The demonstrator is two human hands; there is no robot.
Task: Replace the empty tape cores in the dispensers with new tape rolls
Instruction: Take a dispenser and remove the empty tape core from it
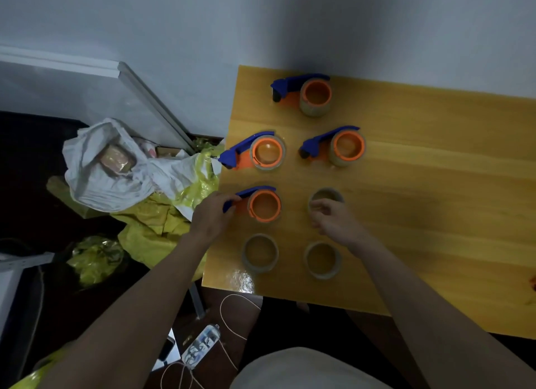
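Note:
Several blue and orange tape dispensers lie on the yellow wooden table (pixel 420 185). My left hand (pixel 213 214) grips the blue handle of the nearest dispenser (pixel 262 204) at the table's left edge. My right hand (pixel 333 217) hovers with its fingers apart over the near rim of a loose tape ring (pixel 326 197) just right of that dispenser. Two more loose tape rings (pixel 260 252) (pixel 322 259) stand near the front edge. Further back lie a left dispenser (pixel 261 152), a right one (pixel 342 146) and a far one (pixel 310 94).
Left of the table, on the dark floor, lie a white bag (pixel 110 168) holding a tape roll and crumpled yellow plastic (pixel 162 223). A white cable (pixel 232 301) and a small packet (pixel 200 345) lie below the table's front edge. The wall rises behind.

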